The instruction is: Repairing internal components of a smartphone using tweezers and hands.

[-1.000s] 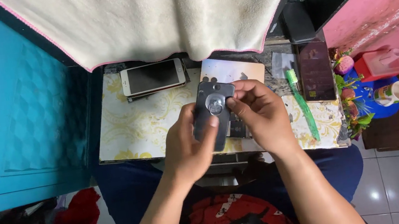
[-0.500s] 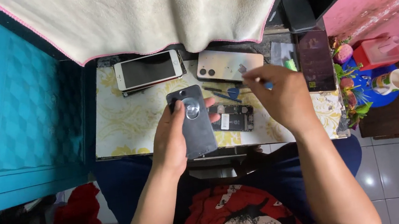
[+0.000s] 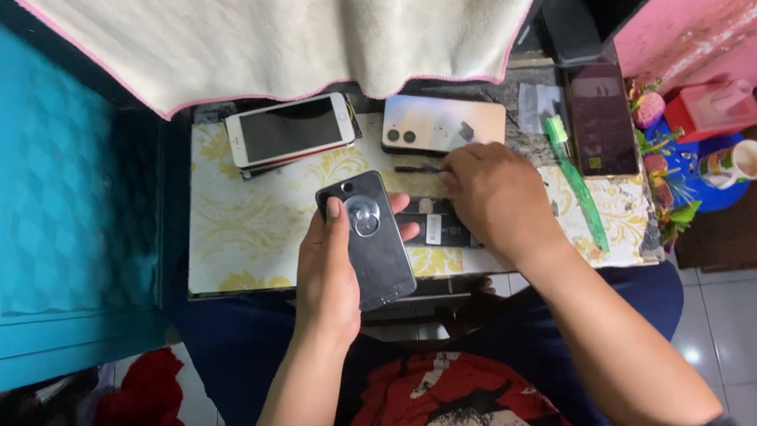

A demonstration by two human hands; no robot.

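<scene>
The left hand (image 3: pixel 328 277) grips a dark phone (image 3: pixel 366 239) back-up over the near edge of the patterned surface (image 3: pixel 230 236) — fingers wrapped round its sides, index finger along the top corner. The right hand (image 3: pixel 496 199) rests just beside it on the surface, fingers together on a thin dark tool (image 3: pixel 417 168), above a dark opened part (image 3: pixel 436 224). Farther back lie a white phone (image 3: pixel 290 131) face-up and a pale phone (image 3: pixel 441 122) face-down; a green tool (image 3: pixel 576 182) lies to the right.
</scene>
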